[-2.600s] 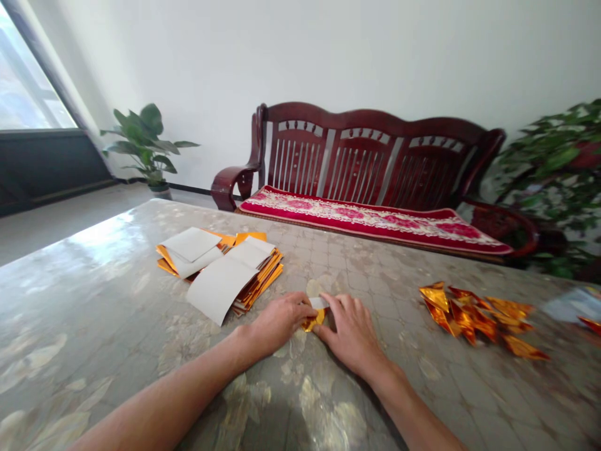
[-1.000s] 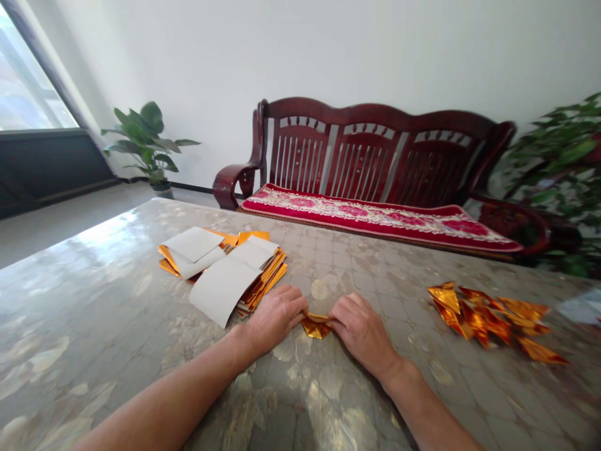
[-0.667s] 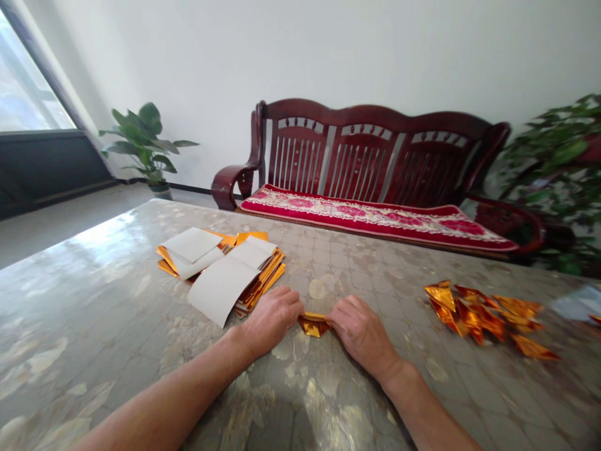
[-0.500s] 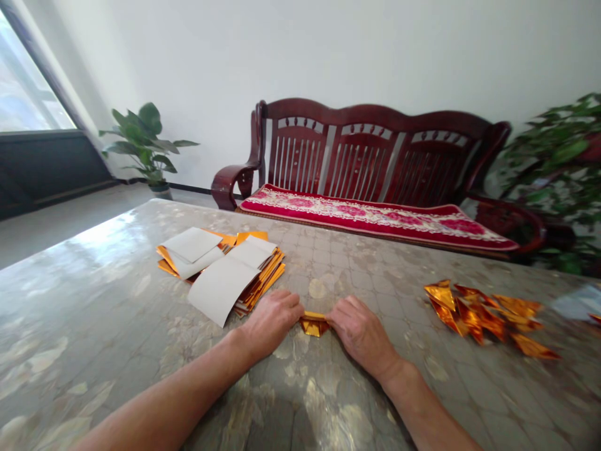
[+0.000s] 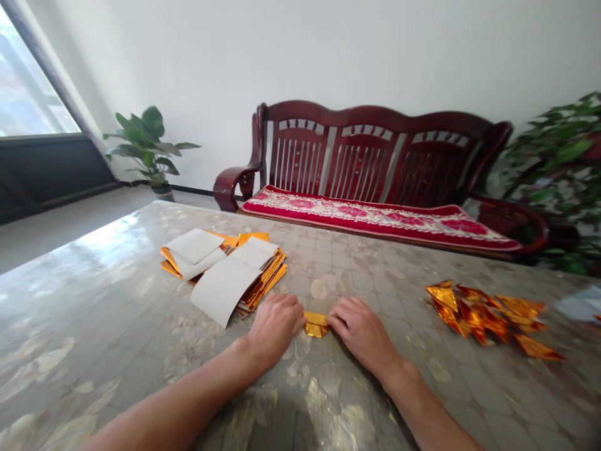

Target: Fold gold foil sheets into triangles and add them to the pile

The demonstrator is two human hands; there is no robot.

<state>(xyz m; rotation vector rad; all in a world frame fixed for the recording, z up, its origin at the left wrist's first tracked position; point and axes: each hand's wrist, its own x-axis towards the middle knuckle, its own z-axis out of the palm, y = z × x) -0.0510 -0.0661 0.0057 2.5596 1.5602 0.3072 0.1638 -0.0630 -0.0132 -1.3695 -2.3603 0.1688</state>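
Observation:
Between my two hands, low over the patterned table (image 5: 357, 401), is a small piece of folded gold foil paper (image 5: 316, 324). My left hand (image 5: 278, 322) is closed on its left end, the fingertips pinched together. Its right end is pinched by my right hand (image 5: 359, 326), fingers curled and thumb side toward the paper. The ends of the foil are hidden by the fingers. Just beyond my left hand lies a loose stack of foil paper sheets (image 5: 225, 285), several with their white backs up and orange-gold edges showing.
Several folded gold foil pieces (image 5: 488, 316) lie heaped on the table's right side. Near the right edge is a pale, clear-looking plastic item (image 5: 580, 305). A dark red wooden bench (image 5: 361, 166) with a red floral cover stands behind the table, potted plants (image 5: 149, 144) to either side.
The upper flap of the foil paper between my hands shows broader and flatter than before. Both hands stay on its ends, with slight finger movement. The view has shifted a little.

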